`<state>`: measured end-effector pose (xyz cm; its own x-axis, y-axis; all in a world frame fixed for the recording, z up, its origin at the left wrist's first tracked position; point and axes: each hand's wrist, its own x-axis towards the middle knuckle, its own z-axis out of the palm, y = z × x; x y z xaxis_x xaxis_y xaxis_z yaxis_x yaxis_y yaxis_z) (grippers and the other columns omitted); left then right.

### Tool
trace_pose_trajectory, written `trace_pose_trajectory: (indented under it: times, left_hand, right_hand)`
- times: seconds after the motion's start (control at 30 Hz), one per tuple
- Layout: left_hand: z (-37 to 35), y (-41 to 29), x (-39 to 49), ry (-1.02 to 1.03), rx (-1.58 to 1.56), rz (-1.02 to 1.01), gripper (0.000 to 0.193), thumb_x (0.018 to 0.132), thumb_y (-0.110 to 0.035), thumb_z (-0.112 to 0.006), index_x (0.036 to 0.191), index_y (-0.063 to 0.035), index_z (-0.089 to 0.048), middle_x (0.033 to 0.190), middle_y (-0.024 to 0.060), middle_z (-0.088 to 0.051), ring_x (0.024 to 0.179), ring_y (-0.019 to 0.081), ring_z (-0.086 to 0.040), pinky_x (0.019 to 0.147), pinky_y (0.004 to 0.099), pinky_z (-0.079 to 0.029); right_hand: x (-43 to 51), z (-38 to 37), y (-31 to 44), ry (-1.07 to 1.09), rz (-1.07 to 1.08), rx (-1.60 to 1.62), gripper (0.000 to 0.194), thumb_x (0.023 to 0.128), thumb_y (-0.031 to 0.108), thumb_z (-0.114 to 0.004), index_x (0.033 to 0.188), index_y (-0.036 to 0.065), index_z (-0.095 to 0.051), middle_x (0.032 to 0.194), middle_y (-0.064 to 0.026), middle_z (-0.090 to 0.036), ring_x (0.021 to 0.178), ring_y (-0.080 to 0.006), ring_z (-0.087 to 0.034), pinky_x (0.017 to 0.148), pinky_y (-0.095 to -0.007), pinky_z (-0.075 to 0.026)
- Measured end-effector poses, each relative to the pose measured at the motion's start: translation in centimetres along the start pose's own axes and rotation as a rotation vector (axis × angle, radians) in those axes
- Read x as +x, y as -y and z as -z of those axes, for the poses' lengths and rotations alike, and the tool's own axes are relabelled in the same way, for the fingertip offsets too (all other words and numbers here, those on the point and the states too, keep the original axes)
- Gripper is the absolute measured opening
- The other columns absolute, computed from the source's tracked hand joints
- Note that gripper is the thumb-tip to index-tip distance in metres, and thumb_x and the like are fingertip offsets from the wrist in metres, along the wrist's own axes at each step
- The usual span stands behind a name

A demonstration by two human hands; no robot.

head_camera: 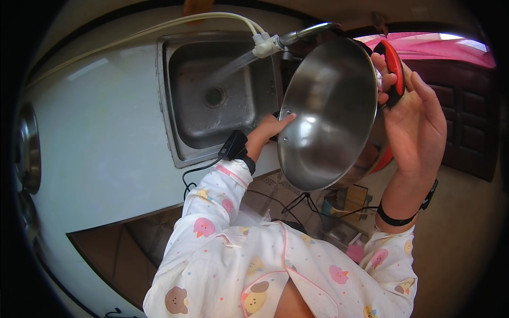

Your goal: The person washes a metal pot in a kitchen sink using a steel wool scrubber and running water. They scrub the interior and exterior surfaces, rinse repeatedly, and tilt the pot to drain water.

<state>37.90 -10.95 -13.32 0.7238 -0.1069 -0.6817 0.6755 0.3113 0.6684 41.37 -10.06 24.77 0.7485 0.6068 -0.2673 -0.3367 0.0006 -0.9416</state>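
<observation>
A large steel wok (326, 115) is held up at a tilt to the right of the sink, its bare inside facing me. My left hand (272, 127) grips it at the near left rim, the thumb over the edge by the rivets; the handle there is mostly hidden. On the far right side my right hand (413, 115) has its fingers hooked through the red and black handle (393, 73). Water (234, 67) runs from the white plastic fitting (265, 47) on the metal faucet (306, 32) into the steel sink (162, 99), beside the wok.
The pale countertop (103, 147) extends left of the sink, with round metal ware (30, 149) at its far left. White hoses (159, 30) arch over the sink to the faucet. A red-trimmed object is partly hidden behind the wok. Black cables hang below it.
</observation>
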Motion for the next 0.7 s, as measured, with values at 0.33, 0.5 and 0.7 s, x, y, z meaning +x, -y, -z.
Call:
trace_pose_trajectory:
  times: [0.33, 0.5, 0.7]
  left_hand:
    - [2.4, 0.2, -0.8, -0.150, 0.175, -0.082, 0.071, 0.075, -0.059, -0.064, 0.098, 0.0085, -0.064, 0.093, 0.0229, -0.067, 0.082, 0.0350, -0.067, 0.070, 0.0390, -0.054]
    - [7.7, -1.3, -3.5, -0.300, 0.172, -0.050, 0.065, 0.085, -0.059, -0.049, 0.095, 0.0031, -0.067, 0.089, 0.0218, -0.067, 0.084, 0.0372, -0.066, 0.078, 0.0408, -0.050]
    - [15.7, -4.2, -8.6, -0.647, 0.402, -0.195, 0.051, 0.091, -0.048, -0.049, 0.100, -0.0015, -0.068, 0.078, 0.0094, -0.068, 0.066, 0.0204, -0.065, 0.063, 0.0337, -0.052]
  right_hand:
    - [-1.9, 3.7, 2.3, -0.050, 0.006, 0.118, 0.061, 0.096, 0.014, -0.046, 0.141, -0.011, -0.013, 0.134, -0.0242, -0.040, 0.093, -0.0156, -0.056, 0.080, -0.0323, -0.045]
    - [-1.4, 7.6, 3.7, -0.226, 0.002, 0.183, 0.057, 0.093, 0.013, -0.050, 0.139, -0.005, -0.023, 0.129, -0.0192, -0.046, 0.086, -0.0129, -0.056, 0.074, -0.0305, -0.042]
    - [1.0, 12.6, 3.7, -0.437, -0.156, 0.385, 0.047, 0.088, 0.008, -0.051, 0.130, -0.004, -0.037, 0.123, -0.0165, -0.052, 0.075, -0.0120, -0.054, 0.070, -0.0270, -0.039]
